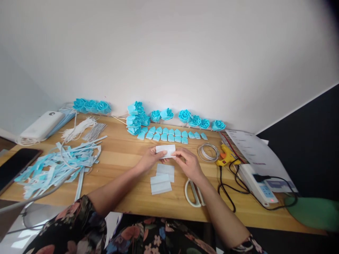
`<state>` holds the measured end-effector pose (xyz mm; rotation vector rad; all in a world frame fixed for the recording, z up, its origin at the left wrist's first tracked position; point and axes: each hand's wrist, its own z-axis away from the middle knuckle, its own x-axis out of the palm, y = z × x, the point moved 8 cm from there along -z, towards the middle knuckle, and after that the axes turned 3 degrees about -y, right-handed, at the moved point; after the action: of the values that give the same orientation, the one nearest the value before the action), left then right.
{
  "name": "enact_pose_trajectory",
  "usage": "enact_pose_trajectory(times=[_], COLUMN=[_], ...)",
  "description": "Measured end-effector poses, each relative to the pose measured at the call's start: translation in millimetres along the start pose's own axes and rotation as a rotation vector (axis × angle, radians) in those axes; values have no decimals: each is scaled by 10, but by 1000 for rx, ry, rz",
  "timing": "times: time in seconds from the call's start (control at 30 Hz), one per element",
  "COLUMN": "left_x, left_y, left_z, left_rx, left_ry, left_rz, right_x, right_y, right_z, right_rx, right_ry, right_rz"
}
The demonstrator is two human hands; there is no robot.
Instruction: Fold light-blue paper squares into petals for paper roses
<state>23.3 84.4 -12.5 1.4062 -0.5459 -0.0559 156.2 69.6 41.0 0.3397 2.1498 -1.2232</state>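
Observation:
A small white rectangular piece of thin, cloth-like sheet (167, 149) is held just above the table. My left hand (150, 158) grips its left side, thumb on top and fingers beneath. At its lower right corner my right hand (189, 163) pinches the edge between thumb and fingers. Below my hands lie two pale rectangular pieces (161, 184), one overlapping the other. White-handled scissors (192, 197) rest partly under my right forearm, their blades hidden. Beyond my hands, rows of folded light-blue petals (164, 134) are laid out.
Blue handmade flowers (184, 115) line the wall. On the left are cut blue strips (63, 164), white cords (79, 129), a phone (16, 165) and a white power bank (42, 125). A wire coil (208, 152), yellow glue gun (226, 157) and power strip (258, 187) with cables lie right.

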Motion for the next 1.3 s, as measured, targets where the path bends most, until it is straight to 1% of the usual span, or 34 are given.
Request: enact_pose_trajectory(times=[0.23, 0.43, 0.53, 0.63, 0.73, 0.83, 0.93, 1.07, 1.2, 1.3], left_x=[-16, 6, 38, 38, 32, 48, 50, 1, 22, 58], left_y=[46, 80, 131, 164, 151, 144, 168, 170, 184, 216], left_z=[6, 9, 28, 40, 44, 48, 49, 38, 33, 43], left_rx=[12, 44, 51, 48, 23, 24, 70, 113, 168, 215], left_ry=[36, 1, -16, 4, 25, 14, 12, 51, 35, 20], left_rz=[-85, -130, -154, -180, -243, -304, -313, -339, -442, -504], right_x=[-37, -54, -54, -55, -59, -58, -38, -10, 72, 121], right_y=[5, 83, 94, 102, 104, 100, 105, 148, 174, 193], right_z=[3, 5, 6, 10, 12, 13, 12, 14, 15, 29], right_rx=[70, 151, 156, 168, 174, 174, 178, 215, 244, 270], right_ry=[38, 100, 111, 107, 110, 114, 102, 83, -2, -53], right_rz=[-59, -114, -120, -117, -123, -138, -151, -207, -345, -347])
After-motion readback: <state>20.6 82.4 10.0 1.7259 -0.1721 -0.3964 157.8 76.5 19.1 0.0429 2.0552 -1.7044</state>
